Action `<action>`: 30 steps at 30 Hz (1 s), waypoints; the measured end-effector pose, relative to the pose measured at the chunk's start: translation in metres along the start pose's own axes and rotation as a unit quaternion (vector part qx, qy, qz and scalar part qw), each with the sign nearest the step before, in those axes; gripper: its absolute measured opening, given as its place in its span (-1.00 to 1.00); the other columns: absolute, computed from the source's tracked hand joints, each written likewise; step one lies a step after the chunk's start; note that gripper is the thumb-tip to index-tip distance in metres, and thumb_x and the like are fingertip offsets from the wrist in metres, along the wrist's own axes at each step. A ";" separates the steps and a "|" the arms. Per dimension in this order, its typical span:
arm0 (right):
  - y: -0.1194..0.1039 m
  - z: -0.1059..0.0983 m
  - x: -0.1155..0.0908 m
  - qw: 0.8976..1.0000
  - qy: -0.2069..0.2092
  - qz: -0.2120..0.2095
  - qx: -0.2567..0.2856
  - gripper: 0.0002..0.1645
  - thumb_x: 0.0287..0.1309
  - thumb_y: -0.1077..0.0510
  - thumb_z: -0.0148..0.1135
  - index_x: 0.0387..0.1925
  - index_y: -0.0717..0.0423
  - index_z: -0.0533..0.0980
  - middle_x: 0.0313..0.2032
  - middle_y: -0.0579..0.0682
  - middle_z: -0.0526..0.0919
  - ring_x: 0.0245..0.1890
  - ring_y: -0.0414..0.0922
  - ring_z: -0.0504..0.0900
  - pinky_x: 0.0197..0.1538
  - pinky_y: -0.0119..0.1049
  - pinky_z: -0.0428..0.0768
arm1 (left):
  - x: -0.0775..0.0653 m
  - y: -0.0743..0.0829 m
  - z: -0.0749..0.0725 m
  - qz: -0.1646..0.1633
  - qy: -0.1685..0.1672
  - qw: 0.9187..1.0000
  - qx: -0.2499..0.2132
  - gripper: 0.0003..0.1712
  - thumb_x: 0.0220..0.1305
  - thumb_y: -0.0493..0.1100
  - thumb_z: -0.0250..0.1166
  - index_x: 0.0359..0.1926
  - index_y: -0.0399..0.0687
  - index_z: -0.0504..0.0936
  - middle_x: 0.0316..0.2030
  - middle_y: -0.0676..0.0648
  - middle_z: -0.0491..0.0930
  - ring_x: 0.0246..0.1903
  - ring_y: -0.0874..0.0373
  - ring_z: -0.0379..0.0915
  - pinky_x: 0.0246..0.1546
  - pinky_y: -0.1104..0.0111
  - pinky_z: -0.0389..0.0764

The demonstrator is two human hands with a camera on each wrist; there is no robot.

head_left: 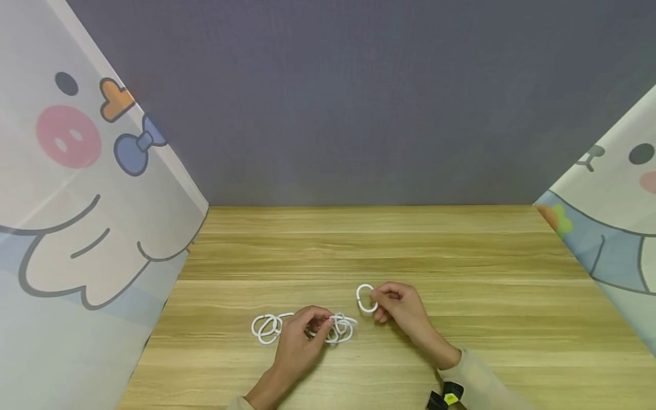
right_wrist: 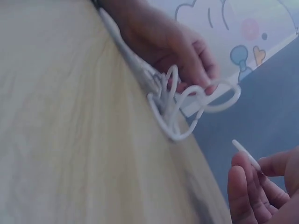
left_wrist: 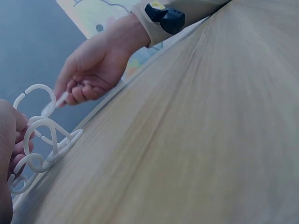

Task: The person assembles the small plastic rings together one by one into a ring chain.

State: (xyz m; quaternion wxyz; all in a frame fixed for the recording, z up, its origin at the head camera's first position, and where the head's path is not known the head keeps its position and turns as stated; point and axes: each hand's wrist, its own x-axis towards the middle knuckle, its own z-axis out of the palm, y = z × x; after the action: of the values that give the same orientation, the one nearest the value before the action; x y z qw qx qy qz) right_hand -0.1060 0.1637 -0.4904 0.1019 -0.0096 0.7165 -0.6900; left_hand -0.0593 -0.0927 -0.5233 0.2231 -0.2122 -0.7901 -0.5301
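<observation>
My right hand (head_left: pixel 405 310) pinches one white plastic C-shaped link (head_left: pixel 358 297) between thumb and fingers, held apart from the others. In the right wrist view this link (right_wrist: pixel 246 155) shows edge-on. My left hand (head_left: pixel 301 341) pinches a white link (right_wrist: pixel 224 108) at its fingertips. Several more white links (head_left: pixel 352 332) hang from it or lie bunched beside the fingers. Further white links (head_left: pixel 253 327) lie on the table left of the hand. My left fingers and palm hide the middle of this bunch, so I cannot tell how all the links join.
A wood-grain table (head_left: pixel 359 245) lies under both hands. Behind it rises a grey-blue panel (head_left: pixel 328 114). Panels with cartoon animals stand at the left (head_left: pixel 92 228) and right (head_left: pixel 615 245). A black and yellow device (head_left: pixel 446 396) is on the right sleeve.
</observation>
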 end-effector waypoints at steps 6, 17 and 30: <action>-0.014 0.002 -0.009 1.000 -0.011 -0.016 0.005 -0.68 0.50 0.33 0.36 -0.10 0.68 0.59 -0.51 0.00 0.75 -0.59 -0.22 0.70 -0.43 -0.36 0.75 | 0.000 0.001 0.000 -0.004 -0.001 1.000 -0.006 -0.73 0.26 -0.43 0.59 -0.19 0.02 0.81 -0.38 0.10 0.76 -0.43 0.37 0.59 -0.46 0.52 0.64; -0.022 0.010 -0.023 0.994 -0.086 -0.061 0.012 -0.63 0.51 0.30 0.36 -0.13 0.71 0.55 -0.45 0.11 0.78 -0.57 -0.25 0.72 -0.42 -0.35 0.77 | 0.000 0.000 0.000 -0.009 -0.004 1.000 -0.002 -0.75 0.24 -0.42 0.60 -0.21 0.01 0.81 -0.38 0.11 0.76 -0.42 0.37 0.59 -0.45 0.51 0.65; -0.014 0.014 -0.022 0.992 -0.114 -0.055 -0.004 -0.75 0.48 0.35 0.36 -0.17 0.60 0.58 -0.42 0.28 0.74 -0.54 -0.28 0.69 -0.40 -0.38 0.76 | 0.000 -0.001 0.000 0.011 -0.011 1.000 0.002 -0.74 0.21 -0.41 0.62 -0.19 0.00 0.82 -0.34 0.08 0.79 -0.39 0.35 0.63 -0.41 0.49 0.68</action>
State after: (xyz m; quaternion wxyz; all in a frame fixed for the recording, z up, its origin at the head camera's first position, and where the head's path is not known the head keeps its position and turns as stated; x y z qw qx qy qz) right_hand -0.0841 0.1528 -0.4736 0.1446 -0.1282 0.7010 -0.6864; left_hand -0.0598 -0.0930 -0.5239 0.2212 -0.2260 -0.7912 -0.5234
